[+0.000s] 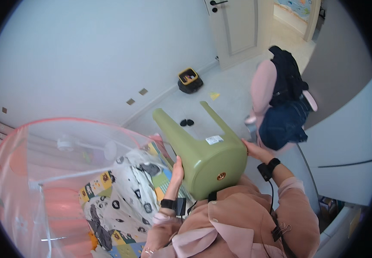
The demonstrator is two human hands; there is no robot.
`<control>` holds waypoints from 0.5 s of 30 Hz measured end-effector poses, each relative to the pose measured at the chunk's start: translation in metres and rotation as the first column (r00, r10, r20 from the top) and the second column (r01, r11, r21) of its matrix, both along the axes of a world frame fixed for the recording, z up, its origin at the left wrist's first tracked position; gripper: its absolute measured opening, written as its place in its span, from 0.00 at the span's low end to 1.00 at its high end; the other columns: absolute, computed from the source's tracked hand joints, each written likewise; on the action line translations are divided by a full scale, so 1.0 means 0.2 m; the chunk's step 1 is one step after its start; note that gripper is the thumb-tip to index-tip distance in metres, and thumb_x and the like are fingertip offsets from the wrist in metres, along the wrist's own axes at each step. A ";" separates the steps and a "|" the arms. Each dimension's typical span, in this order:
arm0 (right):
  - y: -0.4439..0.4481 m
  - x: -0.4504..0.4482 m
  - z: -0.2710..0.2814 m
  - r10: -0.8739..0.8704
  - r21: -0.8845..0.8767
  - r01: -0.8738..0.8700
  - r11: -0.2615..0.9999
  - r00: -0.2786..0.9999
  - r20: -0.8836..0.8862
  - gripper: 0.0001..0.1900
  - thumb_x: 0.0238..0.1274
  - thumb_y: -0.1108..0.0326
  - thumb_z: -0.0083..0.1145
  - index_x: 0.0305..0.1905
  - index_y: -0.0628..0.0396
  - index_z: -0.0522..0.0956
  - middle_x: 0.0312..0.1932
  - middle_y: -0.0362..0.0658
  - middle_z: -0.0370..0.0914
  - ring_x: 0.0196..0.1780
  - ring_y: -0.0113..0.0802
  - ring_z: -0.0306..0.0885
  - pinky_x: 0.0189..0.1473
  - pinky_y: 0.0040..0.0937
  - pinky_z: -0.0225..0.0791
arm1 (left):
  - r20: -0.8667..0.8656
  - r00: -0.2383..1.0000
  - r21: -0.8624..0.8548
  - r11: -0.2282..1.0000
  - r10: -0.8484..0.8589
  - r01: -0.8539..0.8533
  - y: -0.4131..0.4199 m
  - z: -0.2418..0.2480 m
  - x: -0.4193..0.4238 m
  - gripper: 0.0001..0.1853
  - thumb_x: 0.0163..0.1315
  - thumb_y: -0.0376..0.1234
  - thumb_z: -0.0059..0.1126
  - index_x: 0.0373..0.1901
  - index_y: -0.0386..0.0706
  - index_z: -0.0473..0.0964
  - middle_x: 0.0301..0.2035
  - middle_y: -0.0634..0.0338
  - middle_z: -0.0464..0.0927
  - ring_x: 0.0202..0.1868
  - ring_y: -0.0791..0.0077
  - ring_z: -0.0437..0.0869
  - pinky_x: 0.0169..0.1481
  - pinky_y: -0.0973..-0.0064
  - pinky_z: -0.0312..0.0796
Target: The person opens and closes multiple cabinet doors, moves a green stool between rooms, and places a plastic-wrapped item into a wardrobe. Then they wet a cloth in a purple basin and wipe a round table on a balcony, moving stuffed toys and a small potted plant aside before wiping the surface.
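Observation:
Between my two hands is a green plastic stool, tilted so that its round seat faces my body and its legs point away from me. On its side is a white label bearing writing, and a small gold emblem marks the seat. My left hand grips the stool's left side near the seat. At the opposite side, my right hand holds the edge, its fingers partly hidden behind the plastic. Both wrists wear black straps with small devices.
A bed with a patterned quilt lies to the left under a pink-rimmed mosquito net. Clothes hang over a pink piece at right. A bin, dark slippers and a yellow scrap are on the floor by the door.

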State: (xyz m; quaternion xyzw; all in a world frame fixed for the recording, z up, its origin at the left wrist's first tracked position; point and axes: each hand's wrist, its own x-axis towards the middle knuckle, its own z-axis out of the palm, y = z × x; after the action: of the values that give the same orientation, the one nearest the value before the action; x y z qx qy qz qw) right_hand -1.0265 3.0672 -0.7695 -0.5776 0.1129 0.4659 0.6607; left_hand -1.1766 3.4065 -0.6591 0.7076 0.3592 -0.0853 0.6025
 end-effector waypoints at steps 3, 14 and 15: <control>0.33 0.34 -0.01 0.034 0.323 0.006 0.946 0.993 -0.117 0.30 0.72 0.39 0.36 0.57 0.54 0.74 0.49 0.38 0.78 0.50 0.30 0.74 0.53 0.30 0.67 | -0.012 1.000 0.018 1.000 -0.023 0.023 0.18 0.05 0.21 0.37 0.74 0.56 0.27 0.61 0.32 0.69 0.57 0.49 0.74 0.59 0.64 0.73 0.64 0.70 0.62; 0.66 1.10 0.17 -0.158 0.151 0.141 0.979 0.981 0.113 0.36 0.72 0.38 0.30 0.69 0.56 0.65 0.66 0.45 0.67 0.68 0.35 0.63 0.69 0.33 0.52 | -0.025 1.000 -0.212 0.977 0.013 -0.018 0.66 -0.15 1.27 0.37 0.74 0.56 0.27 0.67 0.34 0.62 0.65 0.51 0.66 0.66 0.63 0.65 0.71 0.70 0.54; 0.66 1.18 0.16 -0.209 0.128 0.192 0.973 0.968 0.136 0.35 0.73 0.38 0.30 0.69 0.57 0.64 0.67 0.46 0.67 0.68 0.35 0.63 0.69 0.33 0.52 | 0.030 0.996 -0.181 0.979 -0.085 0.089 0.70 -0.16 1.43 0.37 0.74 0.56 0.27 0.67 0.34 0.62 0.65 0.51 0.66 0.66 0.63 0.65 0.71 0.70 0.54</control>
State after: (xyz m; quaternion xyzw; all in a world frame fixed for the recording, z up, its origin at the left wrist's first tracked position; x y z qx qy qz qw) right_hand -0.7906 3.2001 -0.7373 -0.5576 0.0944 0.3580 0.7429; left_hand -0.8908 3.5457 -0.6920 0.6653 0.3119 -0.1360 0.6645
